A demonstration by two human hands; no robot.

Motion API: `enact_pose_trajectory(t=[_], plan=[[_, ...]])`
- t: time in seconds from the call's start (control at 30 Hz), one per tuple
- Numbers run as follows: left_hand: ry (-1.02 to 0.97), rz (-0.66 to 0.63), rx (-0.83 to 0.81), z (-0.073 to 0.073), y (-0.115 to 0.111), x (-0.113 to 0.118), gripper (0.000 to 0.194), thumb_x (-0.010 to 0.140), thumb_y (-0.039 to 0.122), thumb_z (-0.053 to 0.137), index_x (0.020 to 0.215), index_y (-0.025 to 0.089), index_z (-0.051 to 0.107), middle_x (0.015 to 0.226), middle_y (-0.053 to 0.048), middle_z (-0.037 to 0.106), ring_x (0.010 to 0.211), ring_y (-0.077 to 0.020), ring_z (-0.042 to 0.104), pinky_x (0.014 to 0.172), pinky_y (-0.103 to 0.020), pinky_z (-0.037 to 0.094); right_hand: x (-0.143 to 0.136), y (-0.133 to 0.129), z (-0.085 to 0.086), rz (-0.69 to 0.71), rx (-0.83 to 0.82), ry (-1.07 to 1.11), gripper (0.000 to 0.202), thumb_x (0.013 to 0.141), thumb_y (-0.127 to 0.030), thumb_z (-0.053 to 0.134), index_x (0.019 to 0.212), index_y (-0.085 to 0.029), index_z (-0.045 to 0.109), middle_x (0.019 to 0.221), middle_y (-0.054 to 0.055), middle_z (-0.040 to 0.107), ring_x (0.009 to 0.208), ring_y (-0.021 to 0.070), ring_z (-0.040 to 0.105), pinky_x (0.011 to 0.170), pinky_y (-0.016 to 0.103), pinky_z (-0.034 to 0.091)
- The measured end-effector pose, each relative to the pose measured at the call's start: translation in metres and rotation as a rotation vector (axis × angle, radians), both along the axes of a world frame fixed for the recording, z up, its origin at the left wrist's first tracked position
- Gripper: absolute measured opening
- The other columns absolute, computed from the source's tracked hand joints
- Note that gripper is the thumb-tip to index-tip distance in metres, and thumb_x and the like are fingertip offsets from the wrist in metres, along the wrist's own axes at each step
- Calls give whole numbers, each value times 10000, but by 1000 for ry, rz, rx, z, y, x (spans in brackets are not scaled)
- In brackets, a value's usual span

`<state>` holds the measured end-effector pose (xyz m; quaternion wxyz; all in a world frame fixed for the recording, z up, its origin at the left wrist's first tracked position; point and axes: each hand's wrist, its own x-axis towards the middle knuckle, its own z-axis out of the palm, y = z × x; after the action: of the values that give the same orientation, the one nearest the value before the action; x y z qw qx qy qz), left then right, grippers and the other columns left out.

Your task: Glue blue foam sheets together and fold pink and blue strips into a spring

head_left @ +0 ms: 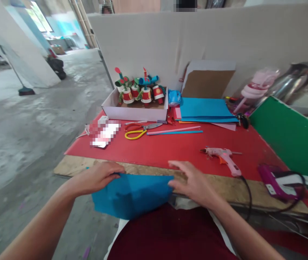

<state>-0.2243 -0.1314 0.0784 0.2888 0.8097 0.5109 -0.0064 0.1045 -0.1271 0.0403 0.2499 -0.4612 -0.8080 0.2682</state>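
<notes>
Left hand (pixel 98 177) pinches the blue sheet (pixel 135 193) at the near edge of the worktop (pixel 71 165); right hand (pixel 193 182), fingers spread, is beside its right corner. Caution: one-sided support may let the sheet sag, crease or slip lapward.

Okay so the phone (pixel 110 133) at 9 o'clock is pixelated, can't read its screen. Same for the dark shape (pixel 185 5) near 12, which the top edge chops off too. Green board (pixel 291 144) at 3 runs past the right edge. My left hand (pixel 100 177) covers a bit of the blue sheet (pixel 137 193).
</notes>
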Motion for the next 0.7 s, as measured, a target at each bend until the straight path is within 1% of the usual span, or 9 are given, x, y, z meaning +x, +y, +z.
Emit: enact_pose_trajectory(t=[0.07,0.17,0.23,0.3,0.37,0.4,0.5,0.6,0.7], plan=[[-34,17,16,1,0,-1,331,884,316,377,1018,234,669,1039,-41,692,960,-196,616,853,-296,456,-24,-3,-2,88,-137,-27,244,836,-346,584,1037,-211,617,939,61,662,870,195,614,752,300,465],[-42,91,28,-1,-1,-17,285,857,355,445,986,224,663,1000,-40,688,935,-209,611,833,-304,452,-28,1,-7,56,-220,-54,158,864,-302,520,880,-201,641,829,47,662,795,189,614,705,292,445],[-51,202,-2,-5,-3,-34,258,819,396,506,913,207,656,938,-40,686,898,-220,611,795,-310,460,-18,4,-9,28,-225,-30,211,880,-322,468,835,-209,640,808,39,663,777,185,614,692,288,434],[-132,344,-89,-12,-5,-49,278,798,455,523,815,195,621,810,-27,666,798,-207,608,707,-298,471,-8,7,-11,-7,-223,-20,259,877,-357,448,758,-213,627,752,26,652,721,175,604,656,276,423],[-259,498,-157,-18,-6,-55,317,785,504,518,769,192,570,704,-1,617,688,-178,577,615,-278,459,-2,9,-13,-85,-237,-43,262,833,-409,496,691,-215,601,640,4,614,613,163,569,575,260,397],[-306,572,-145,-22,-5,-55,327,776,516,518,755,192,547,671,9,591,651,-167,555,588,-272,446,0,10,-14,-138,-244,-57,254,801,-427,531,670,-218,589,586,-9,589,562,156,544,535,254,378],[-283,670,25,-31,-2,-44,338,743,520,523,664,193,494,604,22,522,598,-153,498,560,-267,399,1,14,-16,-251,-247,-80,245,755,-443,566,638,-227,571,511,-22,560,499,151,518,490,250,350],[-127,633,199,-36,4,-32,321,763,486,479,620,198,481,607,1,527,605,-166,492,571,-283,368,2,20,-17,-269,-235,-105,264,780,-435,513,620,-231,565,519,-9,584,509,160,541,504,261,354],[-13,629,296,-40,8,-28,262,770,432,475,641,204,490,664,-21,571,654,-184,520,595,-290,366,2,25,-18,-266,-203,-125,253,768,-430,517,612,-234,555,555,2,617,527,165,558,511,265,360]])
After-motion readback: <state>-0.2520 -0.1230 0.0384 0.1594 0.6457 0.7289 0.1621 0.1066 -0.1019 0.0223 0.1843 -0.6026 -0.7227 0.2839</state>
